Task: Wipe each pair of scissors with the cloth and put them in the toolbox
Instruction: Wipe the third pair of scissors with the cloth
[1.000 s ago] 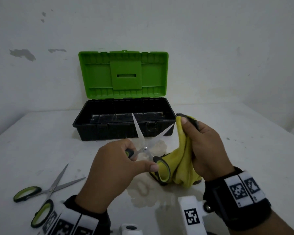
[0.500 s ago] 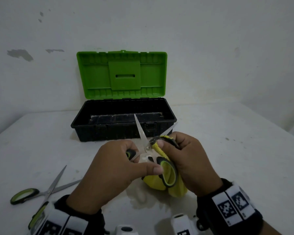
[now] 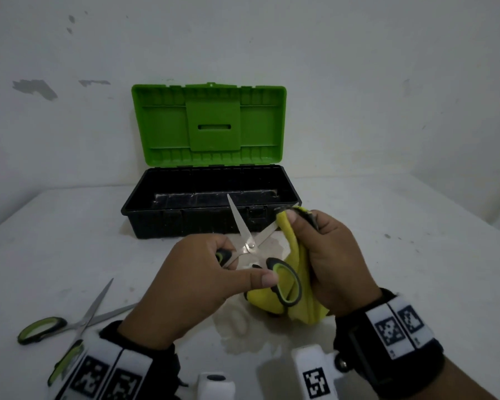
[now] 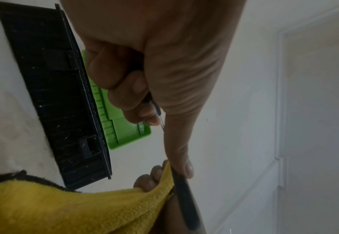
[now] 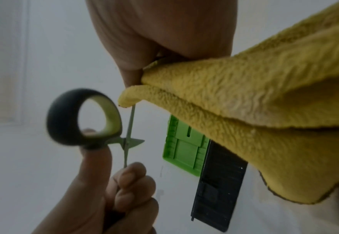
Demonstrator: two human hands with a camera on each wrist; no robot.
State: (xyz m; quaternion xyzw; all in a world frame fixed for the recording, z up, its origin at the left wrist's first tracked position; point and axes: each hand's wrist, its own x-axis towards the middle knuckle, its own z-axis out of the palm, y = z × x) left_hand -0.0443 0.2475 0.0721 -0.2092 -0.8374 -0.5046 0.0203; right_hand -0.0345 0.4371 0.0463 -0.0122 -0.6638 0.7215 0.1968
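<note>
At frame centre, the left hand (image 3: 197,287) grips opened scissors (image 3: 250,246), the right hand (image 3: 334,261) pinches the cloth (image 3: 296,255) round one blade, before the open toolbox (image 3: 185,223); spare scissors (image 3: 67,327) lie lower left.

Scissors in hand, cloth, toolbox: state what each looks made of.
Scissors: bare shiny metal blades; black handle loops with green lining, likely plastic or rubber.
Cloth: yellow fuzzy looped pile, likely microfibre or terry, with dark edging.
Toolbox: moulded plastic, by its ribs; matte black base, green lid.
</note>
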